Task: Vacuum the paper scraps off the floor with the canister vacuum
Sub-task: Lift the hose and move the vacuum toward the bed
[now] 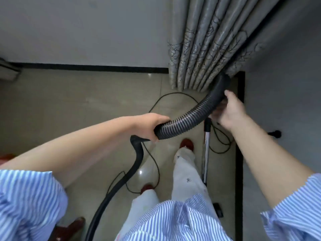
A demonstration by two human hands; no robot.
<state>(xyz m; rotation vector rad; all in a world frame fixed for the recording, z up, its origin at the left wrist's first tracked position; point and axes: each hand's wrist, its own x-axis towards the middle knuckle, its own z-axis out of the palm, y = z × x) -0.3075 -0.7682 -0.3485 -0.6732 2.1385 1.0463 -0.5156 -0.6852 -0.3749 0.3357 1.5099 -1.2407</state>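
Your left hand [152,126] at frame centre wraps its fingers around the ribbed vacuum hose [189,117]; centre right, your right hand [229,110] grips the same hose below the curtain [208,49], above the metal wand [206,153]

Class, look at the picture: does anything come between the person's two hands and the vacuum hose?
Nothing visible does. The left hand already grips the ribbed hose, and the right hand holds its smooth end by the curtain.

Black ribbed hose [187,117], grey patterned curtain [208,46], blue-white striped shirt [173,221], beige floor [86,101]
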